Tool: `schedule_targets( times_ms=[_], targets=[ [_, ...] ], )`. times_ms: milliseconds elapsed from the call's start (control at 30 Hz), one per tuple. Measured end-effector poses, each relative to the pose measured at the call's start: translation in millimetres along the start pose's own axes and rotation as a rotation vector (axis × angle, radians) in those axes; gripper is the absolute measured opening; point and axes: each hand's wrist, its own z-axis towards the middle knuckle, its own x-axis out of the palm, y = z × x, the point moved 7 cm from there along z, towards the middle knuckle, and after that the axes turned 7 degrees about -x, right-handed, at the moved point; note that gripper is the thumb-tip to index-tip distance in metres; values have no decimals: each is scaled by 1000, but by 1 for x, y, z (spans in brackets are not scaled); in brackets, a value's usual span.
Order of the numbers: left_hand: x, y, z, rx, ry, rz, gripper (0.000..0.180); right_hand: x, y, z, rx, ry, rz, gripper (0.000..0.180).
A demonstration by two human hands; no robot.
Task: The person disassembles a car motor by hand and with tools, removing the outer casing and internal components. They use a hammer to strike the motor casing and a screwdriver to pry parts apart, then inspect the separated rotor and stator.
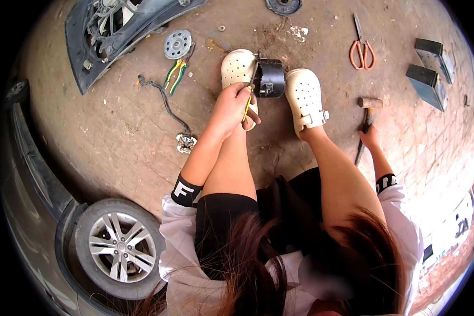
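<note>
holding a thin yellow stick tool (247, 108) tight, the left hand (231, 108) pokes the round black metal part (269, 78) between the feet; the right hand (371, 138) grasps the wooden-headed hammer (369, 103).

top: white long-sleeved shirt, loose fabric, sleeves bunched at 5 and 7 o'clock
cuffs: black ribbed bands with white block lettering, one on each forearm
shorts: black, ending above the knee, near 6 o'clock
legs: bare from shorts down to the feet
footwear: cream perforated clogs (303, 97), rows of round vent holes, heel strap with a rivet on the right one, around 12 o'clock
hair: long, dark brown with reddish tint, loose strands across the lower edge
left hand (231, 108): bare, no glove
right hand (372, 138): bare, no glove
</note>
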Motion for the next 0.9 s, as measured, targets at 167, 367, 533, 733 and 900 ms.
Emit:
schedule_targets(
  times_ms=[167, 367, 533, 733, 900],
  targets=[
    [-1, -2, -5, -8, -45, 60, 30, -1, 3, 1, 84, 93, -53, 53],
    [-2, -1, 4, -1, -33, 94, 29, 15, -19, 8, 89, 58, 26, 51],
    [-10, 5, 9, -3, -130, 180, 30, -106, 123, -5, -123, -505, 184, 47],
    [4, -40, 2, 573, -599, 941, 55, -156, 281, -1, -730, -579, 412, 30],
    [37, -42, 29, 692, -361, 1121, 71, -113, 370, 32, -756, 321, 37, 32]
  ],
)
